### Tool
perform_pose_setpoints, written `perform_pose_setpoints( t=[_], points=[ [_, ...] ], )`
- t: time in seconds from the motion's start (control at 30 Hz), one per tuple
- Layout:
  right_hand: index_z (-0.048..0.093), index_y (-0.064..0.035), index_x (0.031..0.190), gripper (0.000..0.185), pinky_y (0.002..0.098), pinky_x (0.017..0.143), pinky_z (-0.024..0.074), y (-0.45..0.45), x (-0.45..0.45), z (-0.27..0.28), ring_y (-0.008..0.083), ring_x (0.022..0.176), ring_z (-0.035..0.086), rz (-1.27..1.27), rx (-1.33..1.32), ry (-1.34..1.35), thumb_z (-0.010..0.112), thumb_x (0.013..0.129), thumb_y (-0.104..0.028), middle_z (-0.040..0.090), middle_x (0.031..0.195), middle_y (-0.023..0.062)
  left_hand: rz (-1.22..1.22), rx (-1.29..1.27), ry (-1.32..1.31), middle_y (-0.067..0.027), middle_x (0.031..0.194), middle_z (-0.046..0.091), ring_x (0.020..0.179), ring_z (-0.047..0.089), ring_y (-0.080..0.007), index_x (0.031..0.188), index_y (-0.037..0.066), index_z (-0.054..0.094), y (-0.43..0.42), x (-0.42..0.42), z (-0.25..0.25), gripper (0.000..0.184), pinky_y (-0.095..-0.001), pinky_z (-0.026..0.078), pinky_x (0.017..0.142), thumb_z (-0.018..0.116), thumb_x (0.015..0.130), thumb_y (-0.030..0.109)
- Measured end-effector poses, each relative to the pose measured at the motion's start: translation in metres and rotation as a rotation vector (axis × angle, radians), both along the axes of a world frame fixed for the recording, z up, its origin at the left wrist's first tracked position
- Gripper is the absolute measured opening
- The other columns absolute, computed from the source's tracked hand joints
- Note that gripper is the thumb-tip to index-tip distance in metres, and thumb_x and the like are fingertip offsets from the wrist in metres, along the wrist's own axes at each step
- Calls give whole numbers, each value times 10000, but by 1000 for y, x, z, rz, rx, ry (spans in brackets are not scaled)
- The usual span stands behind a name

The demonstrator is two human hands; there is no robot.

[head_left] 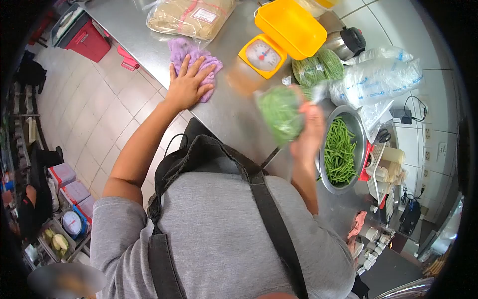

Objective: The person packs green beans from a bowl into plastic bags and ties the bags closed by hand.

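My left hand (189,83) lies spread on a purple cloth (211,74) at the near left edge of the steel table (219,117). A clear bag of green beans (280,113), blurred by motion, hangs from my right hand (309,132), whose fingers are closed round its top. To the right of that hand, a steel bowl (340,154) holds loose green beans. Beyond the held bag stand a yellow kitchen scale (263,56) and more bagged beans (318,70).
A yellow tray (290,27) touches the scale at the back. Behind are a large brown package (191,17) and a steel jug (344,44). A roll of clear plastic bags (376,79) lies at the right. Part of another person (32,194) shows at the far left.
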State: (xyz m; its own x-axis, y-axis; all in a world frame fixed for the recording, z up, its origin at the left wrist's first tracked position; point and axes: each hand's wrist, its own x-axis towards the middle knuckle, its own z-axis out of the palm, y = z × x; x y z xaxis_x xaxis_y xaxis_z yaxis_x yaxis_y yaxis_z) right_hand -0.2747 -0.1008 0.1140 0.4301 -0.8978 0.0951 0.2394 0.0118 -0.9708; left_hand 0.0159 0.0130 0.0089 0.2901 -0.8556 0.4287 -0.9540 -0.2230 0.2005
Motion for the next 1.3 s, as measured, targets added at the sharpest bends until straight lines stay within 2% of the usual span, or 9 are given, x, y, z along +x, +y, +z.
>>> perform_pose_setpoints(
  t=[0.07, 0.2, 0.27, 0.53, 0.73, 0.93, 1.03, 1.17, 1.3],
  points=[
    [582, -91, 893, 207, 323, 854, 474, -28, 9, 55, 151, 966, 562, -106, -146, -71, 545, 986, -272, 595, 936, 33, 48, 79, 1, 9, 1479, 430, 1417, 293, -318, 1389, 326, 487, 9, 1, -5, 530, -598, 203, 1127, 561, 893, 499],
    [596, -25, 953, 278, 349, 821, 516, -85, 75, 135, 207, 961, 610, -91, -383, -64, 468, 1000, -267, 650, 1068, 122, 57, 63, 75, 16, 1484, 426, 1424, 290, -296, 1381, 317, 505, 11, -1, -1, 514, -578, 188, 1142, 565, 896, 477],
    [619, 22, 1002, 291, 366, 930, 493, -146, 100, 132, 242, 1089, 593, -25, -485, 157, 431, 993, -200, 614, 1253, 153, 58, 57, 96, 18, 1479, 432, 1422, 294, -294, 1373, 315, 513, 12, -1, 2, 511, -575, 195, 1141, 570, 892, 478],
    [705, -27, 1004, 301, 351, 879, 447, -225, 162, 69, 259, 983, 627, -19, -673, 709, 458, 922, -178, 685, 1046, 166, 62, 7, 121, 21, 1459, 454, 1414, 310, -275, 1345, 307, 540, 12, 1, -3, 495, -563, 220, 1135, 591, 881, 471],
    [659, -3, 1105, 309, 328, 930, 417, -227, 141, 85, 197, 1064, 574, 161, -774, 1137, 518, 944, -225, 649, 1123, 137, 64, -24, 101, 19, 1441, 474, 1401, 328, -271, 1324, 305, 555, 13, 2, -5, 481, -566, 235, 1127, 602, 873, 465],
    [620, -36, 1246, 401, 303, 1024, 385, -119, 105, 209, 189, 1082, 599, -43, -1176, 548, 571, 959, -312, 685, 1123, 81, 59, -69, 82, 28, 1426, 486, 1389, 345, -269, 1310, 319, 563, 11, 3, -12, 471, -578, 245, 1117, 600, 869, 480],
    [620, -34, 1235, 390, 308, 1010, 393, -22, 62, 265, 196, 1073, 602, 210, -1288, 157, 571, 951, -297, 684, 1112, 85, 66, -49, 77, 32, 1426, 486, 1389, 345, -269, 1313, 322, 559, 11, 3, -12, 475, -578, 246, 1117, 593, 871, 492],
    [621, -32, 1221, 375, 313, 992, 403, 61, 33, 282, 206, 1063, 606, 619, -1384, 61, 571, 941, -276, 684, 1097, 90, 65, -34, 70, 40, 1424, 487, 1388, 346, -268, 1320, 322, 555, 9, 3, -14, 483, -579, 238, 1120, 590, 873, 501],
    [621, -30, 1207, 360, 319, 973, 413, 74, 20, 284, 216, 1052, 610, 637, -1392, 74, 571, 931, -256, 684, 1082, 95, 74, -41, 72, 35, 1419, 491, 1389, 346, -272, 1316, 311, 560, 8, 1, -14, 477, -576, 231, 1122, 585, 878, 499]
  ],
)
